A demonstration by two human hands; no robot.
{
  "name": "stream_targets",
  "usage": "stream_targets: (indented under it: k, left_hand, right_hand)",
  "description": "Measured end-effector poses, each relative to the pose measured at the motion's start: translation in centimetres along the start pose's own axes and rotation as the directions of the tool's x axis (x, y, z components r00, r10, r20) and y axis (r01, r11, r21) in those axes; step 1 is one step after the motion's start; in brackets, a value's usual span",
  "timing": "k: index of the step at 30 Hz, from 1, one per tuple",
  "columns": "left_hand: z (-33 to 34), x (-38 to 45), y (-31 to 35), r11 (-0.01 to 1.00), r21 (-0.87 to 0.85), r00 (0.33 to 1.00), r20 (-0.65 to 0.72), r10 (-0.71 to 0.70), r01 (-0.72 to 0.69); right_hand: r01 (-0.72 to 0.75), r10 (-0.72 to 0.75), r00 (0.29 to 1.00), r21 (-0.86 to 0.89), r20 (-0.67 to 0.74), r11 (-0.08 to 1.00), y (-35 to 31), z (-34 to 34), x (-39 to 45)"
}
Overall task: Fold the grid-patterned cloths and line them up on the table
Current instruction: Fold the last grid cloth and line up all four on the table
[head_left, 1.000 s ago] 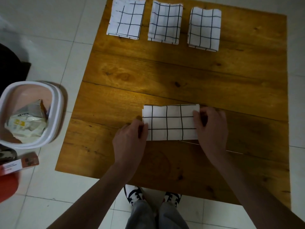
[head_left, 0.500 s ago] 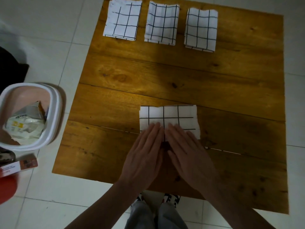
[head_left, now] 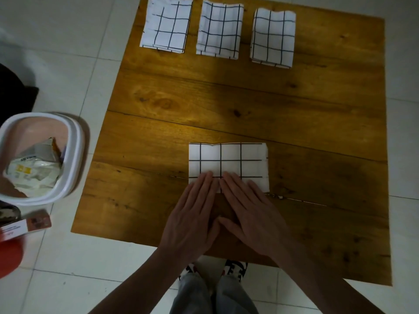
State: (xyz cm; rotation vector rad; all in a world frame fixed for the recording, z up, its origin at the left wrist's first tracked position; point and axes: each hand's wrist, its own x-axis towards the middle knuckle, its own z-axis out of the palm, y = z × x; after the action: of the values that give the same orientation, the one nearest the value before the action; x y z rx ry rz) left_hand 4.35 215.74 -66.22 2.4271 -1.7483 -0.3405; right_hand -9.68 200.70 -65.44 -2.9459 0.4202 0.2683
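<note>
Low in the frame, the left hand (head_left: 192,219) and right hand (head_left: 254,219) lie flat, fingers straight (thumbs touching), fingertips pressing the near edge of the folded cloth (head_left: 227,162) at table (head_left: 317,132) centre. Three folded cloths (head_left: 221,30) line the top edge.

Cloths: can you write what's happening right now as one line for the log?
step: flattening fourth cloth | left hand: flat on its near edge | right hand: flat beside it | three folded cloths: lined up at far edge | table

The flat hands (head_left: 223,219) cover the near edge of the folded white grid-patterned cloth (head_left: 227,160). The top edge of the picture crops the leftmost folded grid cloth (head_left: 166,24), and the left edge cuts the white plastic bin (head_left: 74,141).
</note>
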Motion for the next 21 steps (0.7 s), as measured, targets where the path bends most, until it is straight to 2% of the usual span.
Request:
stream_targets:
  k: [6, 13, 21]
  left_hand:
    - [-0.9, -0.9, -1.1, 0.999, 0.043, 0.999, 0.037, -0.025, 0.024]
    - [-1.3, -1.7, -2.5, 0.999, 0.050, 0.999, 0.039, -0.017, 0.015]
    - [-1.4, -1.6, -1.6, 0.997, 0.027, 0.997, 0.020, -0.068, 0.067]
  right_hand:
    - [-0.027, 0.027, 0.999, 0.001, 0.044, 1.000, 1.1, -0.5, -1.0]
    - [-0.166, 0.167, 0.986, -0.010, 0.024, 0.986, 3.7, -0.6, -3.6]
    - [-0.202, 0.203, 0.979, 0.024, -0.005, 0.979, 3.5, -0.5, -3.7]
